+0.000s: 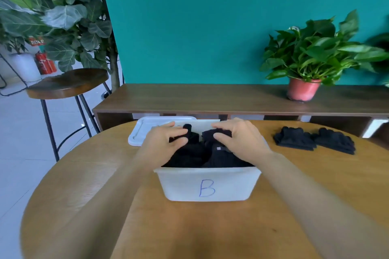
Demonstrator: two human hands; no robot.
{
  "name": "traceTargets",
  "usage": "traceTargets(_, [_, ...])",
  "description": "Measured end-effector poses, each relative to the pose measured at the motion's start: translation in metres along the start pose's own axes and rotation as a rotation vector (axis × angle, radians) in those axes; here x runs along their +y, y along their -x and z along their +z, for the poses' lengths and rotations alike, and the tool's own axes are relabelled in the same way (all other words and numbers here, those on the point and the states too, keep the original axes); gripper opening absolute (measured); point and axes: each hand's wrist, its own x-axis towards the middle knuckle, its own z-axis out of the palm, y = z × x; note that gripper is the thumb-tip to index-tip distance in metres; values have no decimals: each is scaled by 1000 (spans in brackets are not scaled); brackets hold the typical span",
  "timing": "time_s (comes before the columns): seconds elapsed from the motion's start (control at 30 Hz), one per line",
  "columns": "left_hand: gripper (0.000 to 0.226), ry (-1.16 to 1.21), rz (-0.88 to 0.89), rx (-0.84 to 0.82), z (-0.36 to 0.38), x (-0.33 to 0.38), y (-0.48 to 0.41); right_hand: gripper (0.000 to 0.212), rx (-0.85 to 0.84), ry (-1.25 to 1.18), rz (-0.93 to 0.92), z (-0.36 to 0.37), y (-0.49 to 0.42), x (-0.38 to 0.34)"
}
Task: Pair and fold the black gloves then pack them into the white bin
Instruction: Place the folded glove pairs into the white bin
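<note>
The left hand point(166, 142) and right hand point(240, 139) cover much of the black gloves point(189, 157) in the white bin point(179, 185); whether they grip or merely press is unclear. The lid point(139, 132), far left, is partly hidden behind the bin.

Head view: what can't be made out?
- Binned gloves: count hidden, head view, by left hand, right hand and white bin wall.
- Lid: head view, mostly behind bin and left hand.
- Table gloves: head view, count unclear, black folds blur together.

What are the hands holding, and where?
Black gloves in the white bin: left hand grips the left bundle's top, right hand the right one's.
</note>
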Motion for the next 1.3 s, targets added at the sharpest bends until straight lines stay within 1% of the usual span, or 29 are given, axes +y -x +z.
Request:
traceTargets(0.1, [27, 40, 68, 5, 13, 38, 9, 33, 74, 9, 87, -21, 26, 18])
traceTargets(0.17, [32, 66, 85, -16, 26, 63, 13, 32, 99, 7, 167, -36, 44, 33])
traceTargets(0.3, [38, 110, 164, -110, 62, 106, 15, 32, 157, 22, 271, -60, 83, 73])
traceTargets(0.43, [38, 124, 216, -166, 102, 147, 10, 35, 150, 34, 393, -80, 117, 115])
traceTargets(0.63, [42, 68, 265, -235, 170, 196, -14, 40, 141, 64, 475, -101, 146, 174])
traceTargets(0.73, [45, 35, 262, -258, 207, 214, -30, 44, 124, 77, 515, -106, 151, 207])
traceTargets(0.8, [47, 15, 242, -290, 231, 219, -41, 49, 73, 131, 530, -106, 148, 230])
traceTargets(0.9, [48, -18, 210, -352, 264, 218, -61, 59, -73, 228, 544, -102, 137, 260])
traceTargets(1.03, [54, -157, 211, -396, 301, 212, -93, 66, -243, 334, 570, -92, 114, 298])
traceTargets(1.2, [60, -341, 147, -472, 341, 199, -130, 68, -345, 394, 611, -77, 81, 338])
traceTargets(1.3, [63, -427, 109, -501, 364, 189, -148, 68, -371, 425, 631, -66, 64, 360])
